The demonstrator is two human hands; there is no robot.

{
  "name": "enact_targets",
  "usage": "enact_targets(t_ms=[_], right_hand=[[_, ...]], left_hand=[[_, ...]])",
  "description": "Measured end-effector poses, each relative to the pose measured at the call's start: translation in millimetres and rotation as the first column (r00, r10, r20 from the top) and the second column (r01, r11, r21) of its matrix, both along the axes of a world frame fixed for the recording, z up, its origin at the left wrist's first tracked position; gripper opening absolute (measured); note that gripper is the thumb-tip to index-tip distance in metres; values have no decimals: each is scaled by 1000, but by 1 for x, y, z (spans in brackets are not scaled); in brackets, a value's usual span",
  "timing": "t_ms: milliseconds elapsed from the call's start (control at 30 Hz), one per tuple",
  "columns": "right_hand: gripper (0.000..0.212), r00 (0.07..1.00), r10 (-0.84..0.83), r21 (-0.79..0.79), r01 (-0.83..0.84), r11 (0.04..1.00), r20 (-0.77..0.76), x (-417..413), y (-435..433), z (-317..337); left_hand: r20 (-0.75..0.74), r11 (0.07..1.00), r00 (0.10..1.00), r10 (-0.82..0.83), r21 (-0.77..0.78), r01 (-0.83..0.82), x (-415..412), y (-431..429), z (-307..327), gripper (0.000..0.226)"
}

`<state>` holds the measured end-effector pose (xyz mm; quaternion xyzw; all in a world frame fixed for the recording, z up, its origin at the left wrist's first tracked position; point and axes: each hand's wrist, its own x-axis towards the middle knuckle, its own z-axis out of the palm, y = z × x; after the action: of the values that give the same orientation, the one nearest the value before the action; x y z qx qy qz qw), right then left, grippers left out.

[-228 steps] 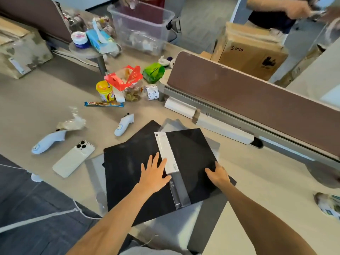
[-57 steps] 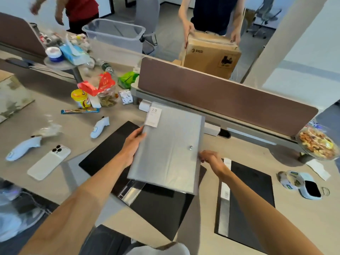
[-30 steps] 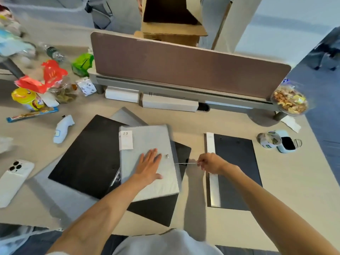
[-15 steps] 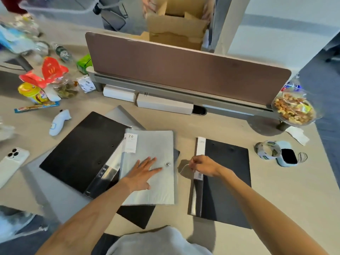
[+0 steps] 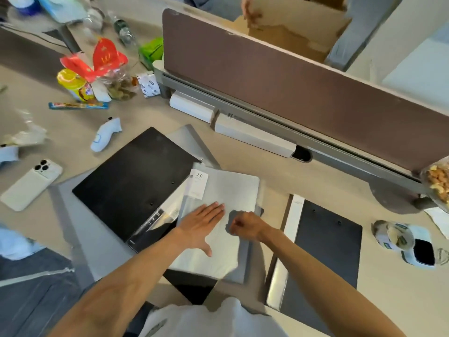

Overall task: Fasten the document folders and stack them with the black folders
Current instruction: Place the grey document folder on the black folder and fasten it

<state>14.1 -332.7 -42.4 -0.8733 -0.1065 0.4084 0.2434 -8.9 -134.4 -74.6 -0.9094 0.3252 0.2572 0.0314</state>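
Observation:
A grey document folder with a white "20" label lies in front of me, on top of an open black folder. My left hand lies flat and open on the grey folder, pressing it down. My right hand sits on the folder's right part, over its button clasp. Its fingers are pinched together, and the string is hidden under them. A second black folder with a white spine lies closed to the right. More grey folders show underneath the open black one.
A brown desk divider runs along the back. To the left lie a white phone, a white controller and snack packets. Tape rolls and a bowl of nuts sit at the right. Another person handles a cardboard box behind the divider.
The grey folder was laid down on the open black folder. My right hand drew its string out sideways, then came back onto the clasp. My left hand stayed flat on the folder.

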Motion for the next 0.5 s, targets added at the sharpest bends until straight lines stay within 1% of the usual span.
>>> enact_targets(t_ms=[133,233,267,367,500], right_hand=[[16,978,-205,-53,203,978,-37,28,-6,-6],[20,920,-384,-37,382,923,-80,40,-22,-1],[22,902,-421,-26,420,907,-99,40,-28,-1],[20,889,-452,-43,450,892,-72,30,-42,-5],[20,929,-355,-130,366,921,99,6,-58,-10]], left_hand=[[-40,1000,999,1,-21,-2,2,2,-3,124],[-63,1000,998,-2,-10,1,5,-3,1,120],[-71,1000,997,3,3,-3,5,-7,3,120],[-70,996,998,9,88,-3,6,-22,11,122],[-61,984,998,16,177,-5,5,-32,15,124]])
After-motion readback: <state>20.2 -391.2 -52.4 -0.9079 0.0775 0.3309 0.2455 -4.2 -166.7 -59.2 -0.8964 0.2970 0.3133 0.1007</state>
